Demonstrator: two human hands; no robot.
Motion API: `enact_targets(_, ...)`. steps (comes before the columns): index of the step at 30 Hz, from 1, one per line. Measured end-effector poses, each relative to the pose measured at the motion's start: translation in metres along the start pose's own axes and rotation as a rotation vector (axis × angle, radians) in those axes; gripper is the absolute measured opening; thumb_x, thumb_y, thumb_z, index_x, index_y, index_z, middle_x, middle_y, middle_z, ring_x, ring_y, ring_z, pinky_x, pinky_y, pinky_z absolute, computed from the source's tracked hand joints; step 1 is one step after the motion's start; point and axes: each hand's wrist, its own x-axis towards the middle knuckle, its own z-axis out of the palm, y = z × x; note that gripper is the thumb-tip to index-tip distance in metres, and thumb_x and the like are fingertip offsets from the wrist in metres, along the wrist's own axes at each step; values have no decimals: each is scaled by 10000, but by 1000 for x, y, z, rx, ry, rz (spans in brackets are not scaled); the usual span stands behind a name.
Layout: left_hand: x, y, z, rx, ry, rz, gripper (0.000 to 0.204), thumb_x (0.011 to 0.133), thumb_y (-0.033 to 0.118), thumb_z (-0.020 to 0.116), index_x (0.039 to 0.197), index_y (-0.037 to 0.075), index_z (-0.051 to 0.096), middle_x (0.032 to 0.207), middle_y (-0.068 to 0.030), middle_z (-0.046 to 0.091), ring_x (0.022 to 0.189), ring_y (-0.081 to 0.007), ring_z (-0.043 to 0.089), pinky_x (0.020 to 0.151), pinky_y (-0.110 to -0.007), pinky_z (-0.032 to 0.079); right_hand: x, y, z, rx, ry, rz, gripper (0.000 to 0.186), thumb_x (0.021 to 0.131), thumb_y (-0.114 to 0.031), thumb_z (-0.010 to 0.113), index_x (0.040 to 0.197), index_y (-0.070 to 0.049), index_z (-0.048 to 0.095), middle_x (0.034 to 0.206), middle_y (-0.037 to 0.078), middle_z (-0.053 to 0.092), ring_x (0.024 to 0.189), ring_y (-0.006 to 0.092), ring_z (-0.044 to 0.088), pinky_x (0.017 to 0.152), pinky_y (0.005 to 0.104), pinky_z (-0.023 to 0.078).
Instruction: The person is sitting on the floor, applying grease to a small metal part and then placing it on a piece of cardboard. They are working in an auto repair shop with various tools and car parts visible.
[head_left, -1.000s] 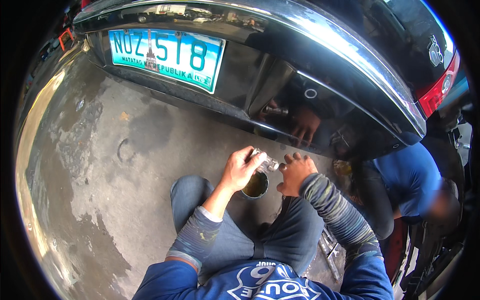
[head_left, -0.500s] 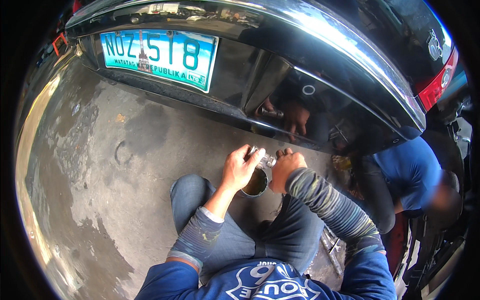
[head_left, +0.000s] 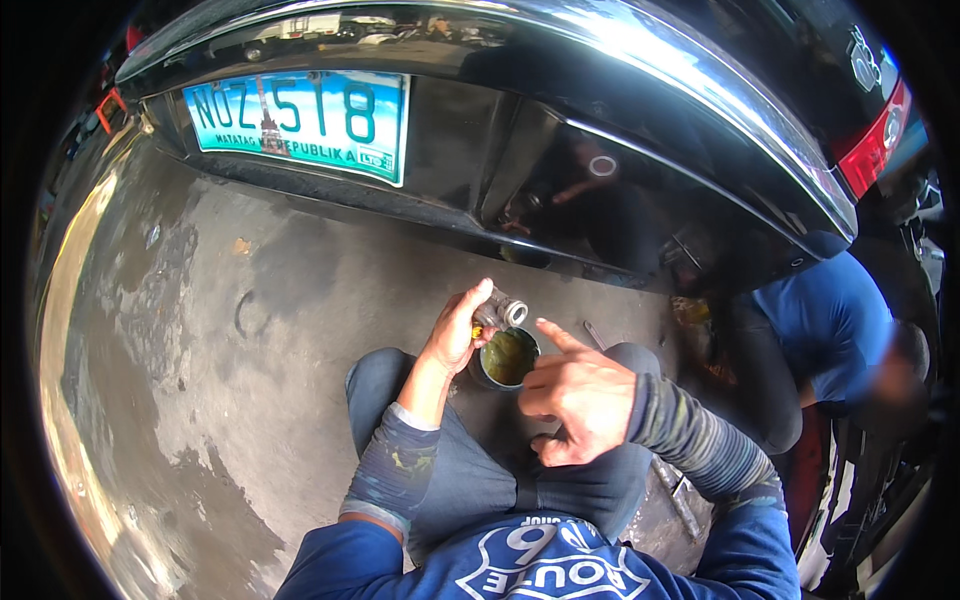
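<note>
My left hand [head_left: 452, 335] is closed around a small metal part [head_left: 513, 313] with a hollow, ring-shaped end turned toward the right. A bit of yellow [head_left: 477, 331] shows by its fingers; I cannot make out what it is. Just below the part stands a round tub [head_left: 484, 374] holding a yellow-green, paste-like substance. To the right of the tub, my right hand [head_left: 588, 402] hangs with its index finger stretched toward the metal part, thumb apart and other fingers loosely bent. No object shows in that hand, and a small gap separates it from the part.
A black car's rear [head_left: 450, 130] spans the space ahead, with a licence plate [head_left: 300, 125]. At the right a person in a blue shirt [head_left: 830, 320] crouches. A slim tool [head_left: 595, 335] and a long metal tool [head_left: 680, 500] lie on the concrete floor [head_left: 330, 270].
My right hand has drawn away from the metal part, back and to the right, extending its index finger. My left hand has shifted slightly left, turning the part's hollow end into view.
</note>
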Motion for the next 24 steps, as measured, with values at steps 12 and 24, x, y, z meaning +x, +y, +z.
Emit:
enact_targets(12, -9, 8, 13, 378, -155, 165, 254, 1042, 331, 653, 1002, 80, 650, 898, 44, 620, 793, -32, 534, 701, -202, 440, 2, 31, 45, 546, 295, 16, 313, 734, -337, 757, 753, -37, 668, 752, 106, 647, 836, 287, 645, 901, 445, 479)
enact_targets(24, -6, -11, 36, 315, 43, 104, 388, 1018, 449, 668, 1057, 63, 659, 770, 69, 552, 676, -27, 491, 600, -207, 406, 7, 40, 65, 1153, 1019, -186, 537, 914, -576, 616, 693, -89, 560, 671, 46, 546, 756, 241, 568, 790, 385, 485)
